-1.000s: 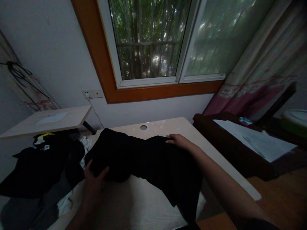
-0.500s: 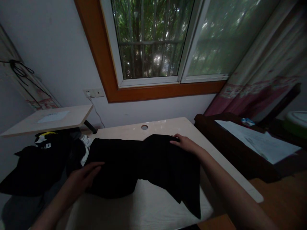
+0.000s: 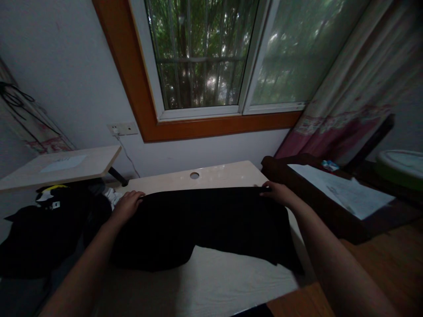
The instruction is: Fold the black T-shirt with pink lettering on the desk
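A black garment [image 3: 205, 224] lies spread flat across the pale table [image 3: 224, 174], its far edge pulled into a straight line. My left hand [image 3: 127, 204] grips the garment's far left corner, fingers curled over the edge. Over at the far right corner, my right hand [image 3: 277, 192] pinches the cloth near the table's right side. Both forearms reach forward on either side of the cloth.
A heap of dark clothes [image 3: 42, 229] with a yellow and white patch lies left of the table, under a tilted pale board [image 3: 62, 165]. A dark wooden desk [image 3: 333, 211] with papers stands right. A window and a curtain [image 3: 350, 92] are behind; a wall socket [image 3: 120, 129] sits at left.
My left hand moved from the garment's near left side up to its far left corner. My right hand slid right. The bunched garment is now stretched flat and wide.
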Tool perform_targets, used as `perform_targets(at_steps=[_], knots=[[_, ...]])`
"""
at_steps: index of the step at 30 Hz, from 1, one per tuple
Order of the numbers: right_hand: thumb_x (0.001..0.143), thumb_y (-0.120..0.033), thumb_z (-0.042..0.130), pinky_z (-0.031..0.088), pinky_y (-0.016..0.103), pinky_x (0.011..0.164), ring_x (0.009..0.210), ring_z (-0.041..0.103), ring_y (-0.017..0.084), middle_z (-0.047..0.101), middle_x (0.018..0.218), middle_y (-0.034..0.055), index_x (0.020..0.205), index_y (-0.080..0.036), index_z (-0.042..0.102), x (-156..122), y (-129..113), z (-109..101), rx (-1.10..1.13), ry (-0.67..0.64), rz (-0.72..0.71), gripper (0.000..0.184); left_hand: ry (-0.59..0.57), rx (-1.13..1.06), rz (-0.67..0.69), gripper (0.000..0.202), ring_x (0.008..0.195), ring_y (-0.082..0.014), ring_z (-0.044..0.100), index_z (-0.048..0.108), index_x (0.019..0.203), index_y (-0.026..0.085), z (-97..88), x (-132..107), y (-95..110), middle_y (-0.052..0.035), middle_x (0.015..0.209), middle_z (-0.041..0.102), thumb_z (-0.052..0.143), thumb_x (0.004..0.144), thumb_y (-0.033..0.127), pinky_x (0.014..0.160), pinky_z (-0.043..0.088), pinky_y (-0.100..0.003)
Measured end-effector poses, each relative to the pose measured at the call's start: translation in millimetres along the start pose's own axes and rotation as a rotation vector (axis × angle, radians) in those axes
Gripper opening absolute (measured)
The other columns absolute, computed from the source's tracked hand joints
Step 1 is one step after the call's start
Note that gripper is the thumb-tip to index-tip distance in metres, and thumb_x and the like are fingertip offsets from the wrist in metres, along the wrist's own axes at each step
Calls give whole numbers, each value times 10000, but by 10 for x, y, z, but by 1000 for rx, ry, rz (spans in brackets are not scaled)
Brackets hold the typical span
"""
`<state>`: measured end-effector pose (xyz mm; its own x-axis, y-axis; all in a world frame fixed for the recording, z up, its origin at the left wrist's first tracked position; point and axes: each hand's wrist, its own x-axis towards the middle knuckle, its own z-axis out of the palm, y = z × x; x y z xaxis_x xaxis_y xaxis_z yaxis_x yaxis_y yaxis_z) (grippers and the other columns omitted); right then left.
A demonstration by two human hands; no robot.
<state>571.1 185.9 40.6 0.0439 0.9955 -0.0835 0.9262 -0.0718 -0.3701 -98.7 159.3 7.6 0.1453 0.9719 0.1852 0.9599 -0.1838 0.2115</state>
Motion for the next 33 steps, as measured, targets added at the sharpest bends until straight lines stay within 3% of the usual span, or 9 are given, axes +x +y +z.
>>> perform_targets(at_steps=[4, 9, 12, 18, 20, 23, 28, 30, 33], knots=[[864, -424, 653, 447, 411, 796, 987, 639, 332, 726, 1061, 138, 1101, -225, 708, 200, -147, -106, -275, 220, 22, 314, 67, 64, -23, 253, 1034, -272, 558, 687, 1059, 234, -63, -61, 38, -97, 1061, 678, 504, 886, 254, 944, 439, -388], [951, -322, 536, 377, 474, 908, 1115, 518, 352, 696, 1139, 167, 1111, -202, 693, 317, -552, 36, -409, 430, -56, 254, 243, 98, -92, 244, 1031, -304, 539, 693, 1015, 207, -92, -67, 45, -131, 1030, 671, 489, 903, 280, 966, 405, -436], [977, -278, 455, 328, 509, 975, 1141, 482, 355, 682, 1159, 178, 1154, -204, 678, 341, -697, 162, -388, 491, -95, 294, 273, 94, -108, 250, 1066, -310, 524, 694, 1008, 201, -100, 2, -5, -137, 1039, 667, 479, 907, 279, 1001, 385, -454], [964, -177, 387, 189, 601, 1108, 1222, 457, 370, 650, 1241, 168, 1313, -223, 608, 225, -877, 375, -335, 514, -130, 416, 202, 78, -76, 240, 1067, -289, 532, 715, 988, 225, -99, 126, -99, -106, 1010, 673, 506, 872, 254, 1024, 399, -441], [946, -167, 423, 205, 595, 1121, 1233, 464, 366, 619, 1297, 155, 1334, -227, 596, 134, -985, 456, -303, 508, -170, 429, 247, 47, -65, 277, 1095, -287, 534, 713, 1042, 220, -116, 91, -42, -112, 1050, 660, 489, 893, 285, 1040, 403, -445], [941, -179, 470, 341, 514, 1078, 1174, 516, 331, 614, 1272, 148, 1273, -205, 634, -74, -1239, 578, -207, 444, -352, 371, 266, -93, 34, 293, 1092, -274, 564, 719, 1046, 225, -197, -99, 188, -107, 1061, 668, 488, 925, 359, 1043, 422, -446], [995, -264, 497, 451, 418, 981, 1054, 576, 249, 659, 1113, 89, 1108, -205, 685, -662, -1836, 779, 21, 251, -746, 227, -47, -323, 235, 237, 1090, -241, 604, 739, 1061, 308, -384, -732, 813, -68, 1102, 701, 620, 891, 422, 995, 487, -410], [1000, -334, 527, 442, 408, 1001, 1074, 576, 235, 656, 1144, 78, 1135, -217, 676, -930, -2065, 874, 76, 161, -876, 233, -151, -334, 286, 370, 1185, -272, 569, 720, 1168, 350, -391, -984, 1019, -76, 1202, 687, 728, 806, 426, 1044, 468, -448], [912, -508, 654, 443, 419, 1007, 1130, 559, 252, 629, 1235, 76, 1280, -243, 617, -1240, -2312, 1017, 93, 33, -1004, 455, -180, -285, 283, 567, 1251, -304, 544, 659, 1287, 388, -309, -1228, 1161, -80, 1297, 660, 793, 738, 341, 1100, 424, -520]])
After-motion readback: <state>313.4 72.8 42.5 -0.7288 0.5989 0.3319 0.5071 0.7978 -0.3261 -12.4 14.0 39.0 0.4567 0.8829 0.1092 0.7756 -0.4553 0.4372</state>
